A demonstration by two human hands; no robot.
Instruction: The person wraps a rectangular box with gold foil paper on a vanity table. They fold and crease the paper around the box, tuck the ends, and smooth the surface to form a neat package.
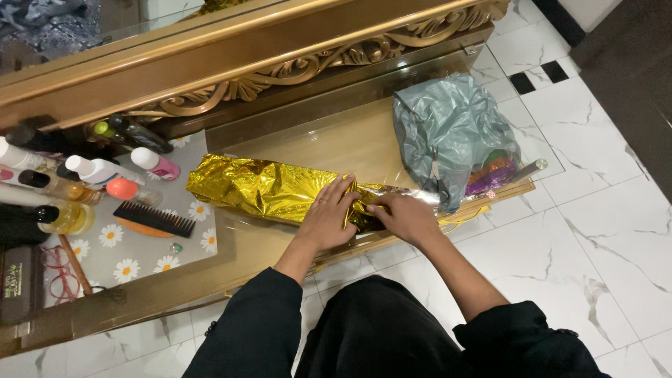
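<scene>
Below my chin, my black sleeves reach forward over the white marble floor (602, 231) toward the edge of the glass-topped table (350, 140). On that near edge my left hand (329, 217) lies flat on the gold foil-wrapped parcel (262, 189), its fingers (341, 192) held close together and pressing down on the crinkled wrapping. My right hand (402, 215) sits just beside it, touching the same end of the parcel; its fingertips curl in and pinch a fold of the foil. The parcel is long and lies along the front edge of the table, stretching away to my left from under both hands.

Left of the parcel, a mat with a daisy print (140, 245) carries a black comb (154, 218), a pair of red-framed glasses (59, 280) and a cluster of bottles (70, 182), some with white caps, one with an orange cap, several lying on their sides.

Just past my right hand stands a crumpled grey plastic bag (448, 133), with something purple and orange showing through near its bottom.

Farthest off, the carved gilded frame (294, 63) runs across the back of the table.
</scene>
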